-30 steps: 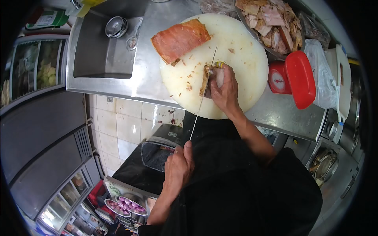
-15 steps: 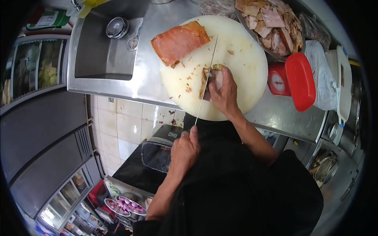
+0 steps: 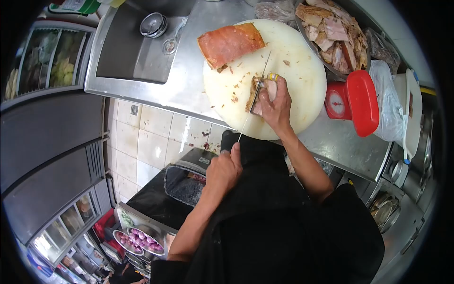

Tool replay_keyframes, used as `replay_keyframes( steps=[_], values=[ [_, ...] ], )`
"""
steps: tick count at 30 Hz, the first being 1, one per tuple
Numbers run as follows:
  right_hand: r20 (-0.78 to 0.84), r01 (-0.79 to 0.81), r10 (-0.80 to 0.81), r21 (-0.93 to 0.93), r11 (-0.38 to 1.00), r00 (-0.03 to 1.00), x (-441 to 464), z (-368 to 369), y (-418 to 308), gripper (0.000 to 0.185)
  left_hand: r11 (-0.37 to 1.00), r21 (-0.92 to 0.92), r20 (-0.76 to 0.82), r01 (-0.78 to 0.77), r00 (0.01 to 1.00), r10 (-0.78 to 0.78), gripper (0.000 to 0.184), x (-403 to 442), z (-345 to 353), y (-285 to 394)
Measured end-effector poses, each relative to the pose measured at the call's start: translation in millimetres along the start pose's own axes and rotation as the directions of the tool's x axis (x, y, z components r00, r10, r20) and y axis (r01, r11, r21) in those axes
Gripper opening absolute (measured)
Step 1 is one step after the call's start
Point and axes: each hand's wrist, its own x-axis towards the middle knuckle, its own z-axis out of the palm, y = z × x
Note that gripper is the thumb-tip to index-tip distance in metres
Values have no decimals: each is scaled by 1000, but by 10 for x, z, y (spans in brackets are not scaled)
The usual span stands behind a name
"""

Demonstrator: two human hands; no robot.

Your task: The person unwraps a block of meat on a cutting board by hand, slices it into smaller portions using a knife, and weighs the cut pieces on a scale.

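Observation:
My left hand (image 3: 222,170) is closed round the handle end of a long thin knife (image 3: 265,66), whose blade slants up across the round white cutting board (image 3: 302,109). The blade lies over a small piece of meat (image 3: 253,93) with a browned edge. Fingers curled, my right hand (image 3: 279,105) holds that piece against the board, just right of the blade, with a yellow band at one fingertip. A larger reddish-brown slab of meat (image 3: 231,44) lies at the board's upper left. Crumbs are scattered between the slab and my right hand.
A steel sink (image 3: 127,57) holds small metal bowls at the upper left. Top right, a large metal bowl (image 3: 299,34) holds cut meat. Beside the board stand a red scale (image 3: 336,102) with a red pan (image 3: 362,104) and a plastic bag (image 3: 385,99). Purple onions (image 3: 144,240) fill bowls lower left.
The view has shifted, so the board appears farther right. My left hand has moved up toward the board, and the knife blade has slid forward across the piece. My right hand still holds the meat.

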Motion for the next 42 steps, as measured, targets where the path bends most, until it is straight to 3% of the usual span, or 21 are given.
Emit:
replay_keyframes(
  steps=[7,9,11,13,14,17,20,23,24,27,28,31,33,34,37,38,40,41,42],
  values=[
    [33,-52,52,10,999,998,3,-11,-16,44,995,9,50,-96,994,95,71,483,102,229],
    [24,-42,42,31,999,999,26,-17,-21,45,998,13,70,-58,996,57,71,482,28,334],
    [-12,-8,9,66,998,1000,7,-32,-13,46,978,117,114,-171,981,158,71,332,36,131],
    [-31,2,0,46,999,1000,67,-9,-6,46,992,119,116,-46,993,32,71,68,-32,-28],
    [-37,-8,10,39,999,999,33,3,-11,46,987,77,108,144,982,-152,70,-123,-104,-78],
    [28,138,-135,-175,975,990,131,-40,-34,50,987,94,45,133,990,-137,70,-387,-173,-193],
    [353,445,-421,17,896,835,558,-191,-78,56,986,112,-31,122,992,-120,70,-366,-134,-313],
    [754,469,-327,28,883,570,839,-158,-262,57,989,76,-80,125,990,-119,69,-427,-186,-321],
    [767,493,-362,69,867,530,902,-65,-253,53,988,87,-76,129,990,-122,69,-440,-207,-328],
    [944,506,-143,-28,862,296,1068,64,-473,49,984,108,-60,142,989,-136,68,-476,-263,-373],
    [873,547,-367,144,824,322,1036,163,-353,30,983,112,-48,146,989,-141,69,-505,-267,-414],
    [931,429,-323,225,875,169,1115,298,-253,31,984,110,-31,139,990,-137,71,-593,-335,-537],
    [938,394,-323,253,884,123,1227,43,-540,27,986,114,-25,124,992,-122,72,-657,-382,-606],
    [942,447,-303,210,869,147,1263,73,-495,30,982,126,-21,140,990,-138,72,-674,-398,-641],
    [888,362,-288,152,920,358,1328,-196,-554,35,978,137,-21,157,988,-156,73,-708,-414,-671],
    [887,368,-286,146,918,362,1403,-435,-653,38,978,134,-22,162,987,-160,74,-723,-412,-661],
    [755,190,-371,320,928,541,1558,-676,-489,36,982,60,-27,180,984,-179,74,-744,-431,-591],
    [744,93,-245,241,966,621,1681,-953,-452,38,982,24,-25,188,982,-187,74,-751,-427,-571],
    [677,151,-201,133,980,708,1848,-1192,-417,39,988,-5,-48,156,987,-156,75,-736,-384,-612]
  ],
)
